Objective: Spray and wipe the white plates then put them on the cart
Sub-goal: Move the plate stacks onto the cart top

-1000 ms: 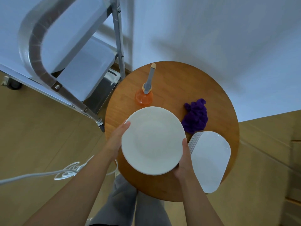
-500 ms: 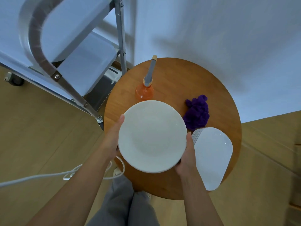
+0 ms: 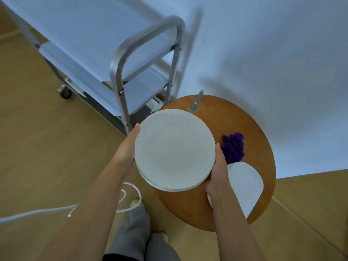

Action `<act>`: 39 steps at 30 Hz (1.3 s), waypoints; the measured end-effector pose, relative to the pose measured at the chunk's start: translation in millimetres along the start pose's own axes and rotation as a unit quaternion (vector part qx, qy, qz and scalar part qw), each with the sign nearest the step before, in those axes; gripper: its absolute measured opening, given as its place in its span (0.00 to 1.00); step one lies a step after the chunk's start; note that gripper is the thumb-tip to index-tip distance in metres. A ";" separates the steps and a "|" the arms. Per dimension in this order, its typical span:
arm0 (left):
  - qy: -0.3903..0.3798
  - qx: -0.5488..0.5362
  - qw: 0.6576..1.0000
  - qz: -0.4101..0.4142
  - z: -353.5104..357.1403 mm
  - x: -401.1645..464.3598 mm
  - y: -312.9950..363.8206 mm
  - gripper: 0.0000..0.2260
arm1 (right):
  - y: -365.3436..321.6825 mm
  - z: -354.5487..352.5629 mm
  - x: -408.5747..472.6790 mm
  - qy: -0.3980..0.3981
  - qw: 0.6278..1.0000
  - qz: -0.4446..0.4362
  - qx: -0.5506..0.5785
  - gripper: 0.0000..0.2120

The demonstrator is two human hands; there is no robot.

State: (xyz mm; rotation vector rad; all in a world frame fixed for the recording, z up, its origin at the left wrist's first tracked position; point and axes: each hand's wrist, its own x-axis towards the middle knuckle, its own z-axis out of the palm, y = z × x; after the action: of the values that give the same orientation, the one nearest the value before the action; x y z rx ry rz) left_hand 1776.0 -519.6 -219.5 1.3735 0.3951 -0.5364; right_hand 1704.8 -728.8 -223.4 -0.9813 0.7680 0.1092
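Note:
A stack of round white plates (image 3: 174, 149) is lifted above the left edge of the round wooden table (image 3: 259, 129). My left hand (image 3: 128, 147) grips its left rim and my right hand (image 3: 216, 170) grips its right rim, thumbs on top. A stack of oval white plates (image 3: 244, 185) lies on the table's right front. A purple cloth (image 3: 233, 146) lies bunched behind them. Only the nozzle of the spray bottle (image 3: 195, 102) shows behind the held plates. The metal cart (image 3: 120, 76) with white shelves stands to the left.
A white cable (image 3: 56, 210) loops across the wooden floor near my feet. A white wall rises behind the table. The cart's caster wheel (image 3: 65, 92) rests on the floor at the left.
The round plates have risen off the table and moved left, toward the cart. My view has turned left, so more of the cart shows.

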 end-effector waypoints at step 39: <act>0.139 -0.035 0.987 0.074 -334.9 134.7 305.4 0.21 | -41.1 480.9 108.6 -0.139 0.979 -0.008 -0.150 0.24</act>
State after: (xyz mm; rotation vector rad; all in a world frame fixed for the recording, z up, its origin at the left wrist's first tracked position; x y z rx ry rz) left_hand 2075.9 -173.7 -101.3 1.4013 0.5268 -0.2059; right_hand 2059.4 -403.4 -109.0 -1.2260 0.4933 0.3498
